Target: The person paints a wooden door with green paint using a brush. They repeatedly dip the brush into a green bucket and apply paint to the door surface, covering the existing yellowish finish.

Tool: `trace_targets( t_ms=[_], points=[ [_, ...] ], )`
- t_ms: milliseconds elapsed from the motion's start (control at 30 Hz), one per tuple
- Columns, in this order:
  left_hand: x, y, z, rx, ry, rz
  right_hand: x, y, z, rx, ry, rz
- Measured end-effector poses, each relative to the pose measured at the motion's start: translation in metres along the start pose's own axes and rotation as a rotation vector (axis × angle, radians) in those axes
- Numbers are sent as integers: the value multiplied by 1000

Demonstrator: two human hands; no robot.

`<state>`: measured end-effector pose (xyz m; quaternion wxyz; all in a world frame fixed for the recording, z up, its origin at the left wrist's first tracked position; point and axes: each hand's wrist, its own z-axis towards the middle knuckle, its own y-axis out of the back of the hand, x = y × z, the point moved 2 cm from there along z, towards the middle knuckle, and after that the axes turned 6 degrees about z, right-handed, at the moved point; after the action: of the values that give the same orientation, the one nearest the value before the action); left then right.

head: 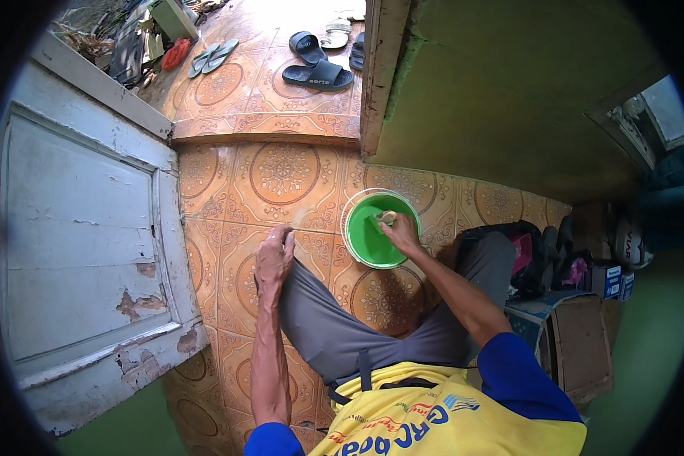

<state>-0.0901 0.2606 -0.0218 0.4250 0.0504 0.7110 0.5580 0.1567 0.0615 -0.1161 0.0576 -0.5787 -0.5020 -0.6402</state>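
Observation:
A round bucket of bright green paint [362, 246] with a thin wire handle stands on the patterned tile floor in front of me. My right hand [400, 232] is over the bucket's right side, closed on the pale handle of a paintbrush [385, 217]. The brush's lower end is at the green paint; its bristles are hard to make out. My left hand [275, 257] rests on my left knee, fingers curled loosely downward, and I see nothing in it.
A peeling white door [85, 222] stands at the left. Beyond the raised tiled step [268, 126] lie black slides [319, 77] and flip-flops [212, 58]. A green wall [490, 102] rises ahead right. Black bags [527, 279], boxes and a wooden cabinet [582, 347] crowd the right side.

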Motion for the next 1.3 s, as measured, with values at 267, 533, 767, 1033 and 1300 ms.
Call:
trace_targets(
  t_ms=[267,533,767,1033,1300],
  points=[
    [0,-1,-1,-6,5,13,22,20,-13,-8,30,67],
    [-13,3,4,-15,-39,-8,60,43,-48,44,329,44],
    [11,-7,2,-33,-34,16,38,50,-43,156,91,74],
    [5,-8,3,-54,-62,-15,189,248,-40,-216,209,1061],
    [7,-14,7,-14,-10,-4,431,444,-15,-463,1041,794]
  ],
)
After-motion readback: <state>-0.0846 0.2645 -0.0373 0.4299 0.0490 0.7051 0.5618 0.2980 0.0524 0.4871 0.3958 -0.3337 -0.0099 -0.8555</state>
